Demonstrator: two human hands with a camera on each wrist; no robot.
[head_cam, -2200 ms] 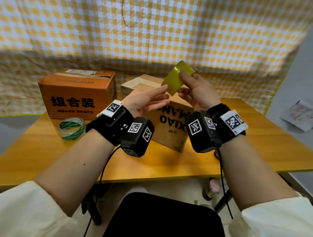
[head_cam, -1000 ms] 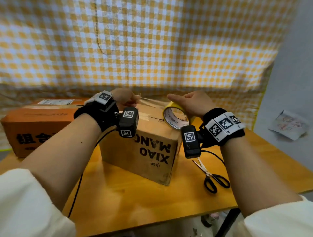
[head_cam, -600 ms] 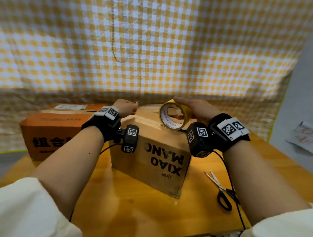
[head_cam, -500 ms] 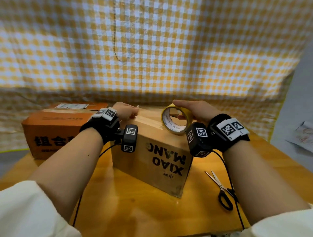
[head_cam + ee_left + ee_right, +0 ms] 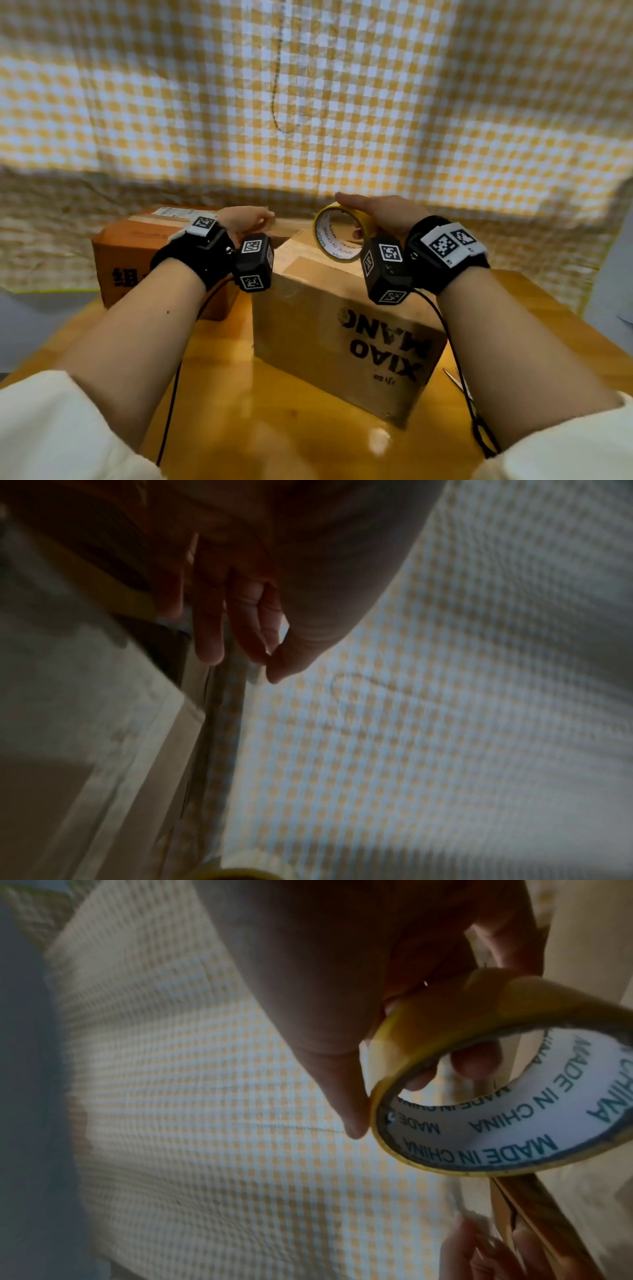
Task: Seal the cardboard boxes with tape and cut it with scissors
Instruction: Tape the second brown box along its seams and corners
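A brown cardboard box (image 5: 342, 325) printed XIAO MANO stands mid-table. My right hand (image 5: 352, 214) grips a yellow tape roll (image 5: 337, 233) over the box top, thumb on the outside and fingers through the core; the roll (image 5: 507, 1096) fills the right wrist view. My left hand (image 5: 269, 219) pinches the free tape end near the box's far left edge. The thumb and forefinger of that hand (image 5: 265, 666) hold a clear strip (image 5: 226, 723) that runs back to the roll. Black-handled scissors (image 5: 479, 421) lie on the table at the right, partly hidden by my right forearm.
An orange cardboard box (image 5: 130, 253) stands behind and left of the brown one, close beside it. A yellow checked cloth (image 5: 308, 102) hangs behind the wooden table (image 5: 274, 411). Black cables run from both wrist cameras down over the table's front edge.
Two seconds ago both hands held the roll up in the air. Since then a strip has been drawn out leftward and brought down over the brown box; over the last half second the hands barely move.
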